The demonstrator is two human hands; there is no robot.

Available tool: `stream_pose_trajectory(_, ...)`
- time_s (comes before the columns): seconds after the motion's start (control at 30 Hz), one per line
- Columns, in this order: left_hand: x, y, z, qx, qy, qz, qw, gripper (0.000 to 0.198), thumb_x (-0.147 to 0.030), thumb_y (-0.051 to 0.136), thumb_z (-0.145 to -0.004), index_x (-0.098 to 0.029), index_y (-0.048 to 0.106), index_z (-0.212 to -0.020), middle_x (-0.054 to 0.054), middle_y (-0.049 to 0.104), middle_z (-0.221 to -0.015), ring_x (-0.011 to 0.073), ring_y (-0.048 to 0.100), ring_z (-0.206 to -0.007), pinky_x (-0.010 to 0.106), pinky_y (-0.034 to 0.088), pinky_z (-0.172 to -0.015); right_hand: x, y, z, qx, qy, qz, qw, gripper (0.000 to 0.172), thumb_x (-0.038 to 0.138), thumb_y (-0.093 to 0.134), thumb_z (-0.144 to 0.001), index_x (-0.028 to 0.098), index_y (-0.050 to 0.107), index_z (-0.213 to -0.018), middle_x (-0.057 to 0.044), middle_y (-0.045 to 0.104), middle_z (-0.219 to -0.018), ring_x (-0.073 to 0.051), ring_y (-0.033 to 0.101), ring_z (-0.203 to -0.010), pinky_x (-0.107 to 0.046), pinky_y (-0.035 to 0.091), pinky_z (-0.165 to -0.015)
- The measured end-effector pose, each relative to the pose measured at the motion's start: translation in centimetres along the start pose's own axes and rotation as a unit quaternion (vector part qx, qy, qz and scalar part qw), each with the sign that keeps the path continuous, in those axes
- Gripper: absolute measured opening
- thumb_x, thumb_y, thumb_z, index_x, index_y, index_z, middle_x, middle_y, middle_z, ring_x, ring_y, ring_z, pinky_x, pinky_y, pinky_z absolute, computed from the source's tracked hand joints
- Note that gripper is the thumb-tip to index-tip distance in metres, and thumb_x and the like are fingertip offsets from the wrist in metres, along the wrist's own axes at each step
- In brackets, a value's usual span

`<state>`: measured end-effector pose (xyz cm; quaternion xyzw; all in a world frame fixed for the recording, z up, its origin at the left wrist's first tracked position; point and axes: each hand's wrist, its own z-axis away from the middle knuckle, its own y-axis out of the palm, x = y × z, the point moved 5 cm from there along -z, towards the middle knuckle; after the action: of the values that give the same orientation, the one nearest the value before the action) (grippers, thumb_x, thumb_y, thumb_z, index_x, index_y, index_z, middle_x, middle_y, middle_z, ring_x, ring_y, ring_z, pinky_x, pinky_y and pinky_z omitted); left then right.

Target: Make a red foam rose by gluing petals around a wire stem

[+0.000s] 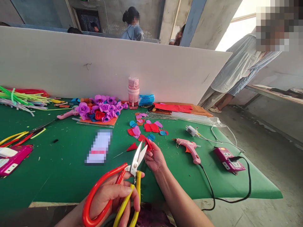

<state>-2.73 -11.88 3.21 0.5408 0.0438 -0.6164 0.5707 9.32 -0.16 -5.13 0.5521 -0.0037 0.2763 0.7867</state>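
Observation:
My left hand (110, 192) is closed around the handles of the scissors (134, 165), one handle red and the other yellow. The metal blades stand apart and point up and away from me. Just beyond the blade tips, my right hand (155, 157) pinches a small folded red paper piece (148, 144). A red cone-shaped piece (132, 147) on a thin wire lies beside the blades on the green table. Cut red petals (151, 127) lie beyond my right hand, mixed with purple and blue ones.
Purple paper roses (110, 108) are heaped behind a phone (99, 146). A pink glue gun (189, 148) and a power strip (228, 160) with cords lie on the right. At the back stand a pink bottle (133, 93) and a white board (106, 63). People are beyond it.

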Motion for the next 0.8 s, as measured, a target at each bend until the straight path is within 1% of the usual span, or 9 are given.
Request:
stream_pose_trajectory(0.1,0.0,0.0,0.0,-0.011,-0.001,-0.006,1.000,0.049,-0.021,0.045,-0.083,-0.012,0.039,-0.131,0.012,0.070,-0.079,0.0138,0.058,-0.036,0.023,0.042,-0.040,0.0,0.0,0.0,0.001,-0.007,0.028,1.000,0.024,0.029,0.056,-0.085,0.015,0.053,-0.066,0.010,0.040,-0.037,0.000,0.021,-0.026,-0.010,0.012,-0.024)
stream_pose_trajectory(0.17,-0.1,-0.1,0.1,-0.021,-0.002,-0.011,1.000,0.049,-0.022,0.045,-0.084,-0.012,0.038,-0.131,0.012,0.069,-0.079,0.0137,0.057,-0.036,0.023,0.043,-0.040,0.2,-0.1,0.1,-0.008,-0.033,0.041,0.999,0.027,0.030,0.059,-0.083,0.016,0.051,-0.062,0.010,0.038,-0.035,0.000,0.021,-0.026,-0.010,0.012,-0.024)
stream_pose_trajectory(0.27,-0.1,-0.3,0.1,-0.032,-0.011,-0.007,0.999,0.051,-0.022,0.045,-0.084,-0.012,0.035,-0.133,0.011,0.069,-0.079,0.0144,0.058,-0.037,0.024,0.044,-0.040,0.6,-0.2,0.3,-0.029,-0.088,0.056,0.994,0.031,0.032,0.066,-0.077,0.016,0.047,-0.058,0.010,0.040,-0.037,0.000,0.024,-0.028,-0.010,0.013,-0.026)
stream_pose_trajectory(0.37,0.0,-0.6,0.1,-0.042,-0.019,0.007,0.999,0.051,-0.023,0.044,-0.083,-0.012,0.033,-0.132,0.011,0.069,-0.079,0.0148,0.058,-0.038,0.025,0.044,-0.041,0.9,0.1,0.6,-0.035,-0.115,0.083,0.989,0.032,0.035,0.071,-0.072,0.016,0.048,-0.061,0.010,0.043,-0.039,0.000,0.024,-0.028,-0.011,0.013,-0.026)
stream_pose_trajectory(0.53,-0.2,-0.6,-0.1,-0.034,-0.017,0.011,0.999,0.050,-0.025,0.046,-0.083,-0.013,0.035,-0.130,0.012,0.069,-0.081,0.0149,0.057,-0.038,0.025,0.043,-0.040,1.1,0.5,1.1,-0.045,-0.150,0.133,0.979,0.039,0.045,0.075,-0.065,0.016,0.048,-0.062,0.011,0.041,-0.037,0.001,0.023,-0.029,-0.011,0.013,-0.028)
stream_pose_trajectory(0.63,-0.3,-0.5,-0.1,-0.033,-0.011,0.019,0.999,0.049,-0.026,0.047,-0.083,-0.013,0.037,-0.129,0.011,0.069,-0.080,0.0145,0.058,-0.038,0.025,0.043,-0.042,1.1,0.6,1.3,-0.044,-0.168,0.156,0.972,0.042,0.047,0.077,-0.062,0.017,0.049,-0.062,0.011,0.041,-0.036,0.000,0.025,-0.029,-0.011,0.013,-0.028)
stream_pose_trajectory(0.8,-0.5,-0.6,-0.3,-0.025,0.004,0.031,0.999,0.052,-0.026,0.048,-0.084,-0.014,0.038,-0.133,0.010,0.068,-0.079,0.0142,0.058,-0.039,0.025,0.043,-0.042,1.0,1.0,1.4,-0.025,-0.172,0.200,0.964,0.042,0.050,0.076,-0.064,0.017,0.050,-0.061,0.010,0.042,-0.036,-0.001,0.028,-0.028,-0.013,0.012,-0.028)
